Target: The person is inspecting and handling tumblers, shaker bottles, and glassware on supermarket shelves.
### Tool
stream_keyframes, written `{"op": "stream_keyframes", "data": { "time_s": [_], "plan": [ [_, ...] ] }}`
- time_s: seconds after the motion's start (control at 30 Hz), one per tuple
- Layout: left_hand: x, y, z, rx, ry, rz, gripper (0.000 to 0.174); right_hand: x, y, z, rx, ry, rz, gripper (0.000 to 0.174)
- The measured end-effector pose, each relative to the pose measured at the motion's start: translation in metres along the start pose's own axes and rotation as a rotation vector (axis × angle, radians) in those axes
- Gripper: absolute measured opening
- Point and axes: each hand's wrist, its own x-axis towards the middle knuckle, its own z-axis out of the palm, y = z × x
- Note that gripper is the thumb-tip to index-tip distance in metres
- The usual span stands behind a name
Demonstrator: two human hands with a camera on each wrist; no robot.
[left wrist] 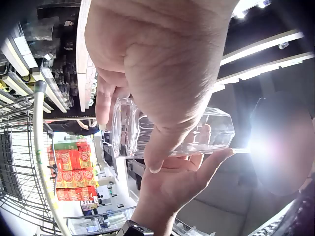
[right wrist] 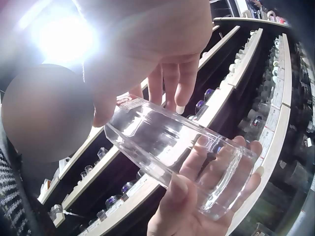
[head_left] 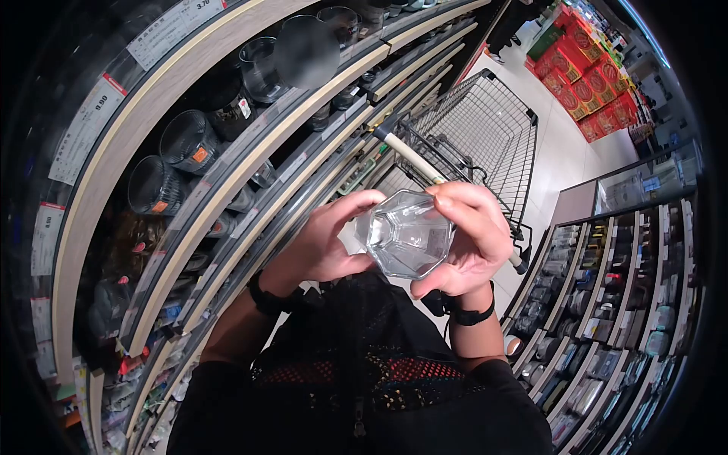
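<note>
Between the two hands is a clear, faceted drinking glass [head_left: 413, 241], its many-sided mouth turned up toward the head camera. My left hand [head_left: 330, 239] grips the thick base end, thumb and fingers on opposite sides. At the rim end, my right hand [head_left: 479, 239] holds the glass between thumb and fingers. In the right wrist view the glass [right wrist: 157, 135] lies slanted, and the left fingers show through its heavy base. The left wrist view has the glass [left wrist: 216, 130] on its side, partly covered by the left hand [left wrist: 162, 69].
Shelves of glassware with price tags [head_left: 80, 133] rise close on the left, with ribbed glass tumblers [head_left: 186, 142] on one. A wire shopping cart [head_left: 485, 125] stands ahead. Red boxes [head_left: 584, 72] are stacked beyond it. More stocked shelves [head_left: 607, 303] run along the right.
</note>
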Motion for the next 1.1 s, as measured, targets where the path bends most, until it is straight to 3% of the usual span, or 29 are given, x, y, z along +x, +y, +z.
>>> {"op": "stream_keyframes", "data": {
  "time_s": [0.1, 0.17, 0.2, 0.33, 0.43, 0.5, 0.6, 0.7, 0.73, 0.77, 0.87, 0.9, 0.97, 1.03, 1.1],
  "plan": [
    [-0.001, -0.007, 0.003, -0.102, 0.019, -0.011, 0.074, 0.001, -0.009, 0.005, -0.027, 0.048, -0.045, 0.074],
    [0.001, -0.005, 0.002, -0.122, 0.014, 0.007, 0.074, 0.000, -0.010, 0.004, -0.149, 0.069, -0.185, 0.065],
    [0.002, -0.004, 0.002, -0.143, 0.007, 0.022, 0.075, 0.000, -0.020, 0.005, -0.160, 0.075, -0.130, 0.049],
    [0.002, -0.003, 0.000, -0.100, -0.006, 0.079, 0.075, -0.002, -0.036, 0.009, -0.331, 0.047, -0.181, 0.029],
    [0.002, -0.006, 0.001, -0.215, -0.022, 0.067, 0.075, 0.002, -0.044, 0.008, -0.461, -0.023, -0.214, 0.026],
    [0.000, -0.008, -0.002, -0.067, -0.037, 0.046, 0.073, 0.003, -0.042, 0.007, -0.489, -0.052, -0.268, 0.024],
    [0.000, -0.009, -0.003, 0.014, -0.074, 0.055, 0.070, 0.008, -0.048, 0.007, -0.420, -0.129, -0.197, 0.023],
    [0.000, -0.007, -0.002, 0.163, -0.042, 0.098, 0.069, 0.013, -0.049, 0.009, -0.465, -0.146, -0.084, 0.043],
    [-0.001, -0.008, -0.002, 0.150, -0.037, 0.102, 0.070, 0.015, -0.045, 0.007, -0.477, -0.152, -0.105, 0.060],
    [-0.003, -0.010, -0.003, 0.150, -0.036, 0.101, 0.070, 0.014, -0.044, 0.008, -0.475, -0.153, -0.105, 0.060],
    [-0.006, -0.017, -0.004, 0.055, -0.009, 0.044, 0.069, 0.014, -0.040, 0.011, -0.467, -0.083, -0.066, 0.085],
    [-0.005, -0.021, -0.003, 0.011, 0.036, 0.101, 0.069, 0.011, -0.039, 0.012, -0.467, -0.082, -0.068, 0.085],
    [-0.001, -0.023, -0.004, -0.033, 0.083, 0.160, 0.069, 0.003, -0.036, 0.012, -0.262, -0.098, 0.121, 0.089],
    [0.003, -0.019, -0.008, 0.156, 0.150, 0.283, 0.071, -0.001, -0.031, 0.012, -0.210, -0.117, 0.111, 0.092],
    [0.003, -0.015, -0.010, 0.180, 0.152, 0.282, 0.072, -0.010, -0.022, 0.015, -0.034, -0.090, 0.155, 0.091]
  ]
}}
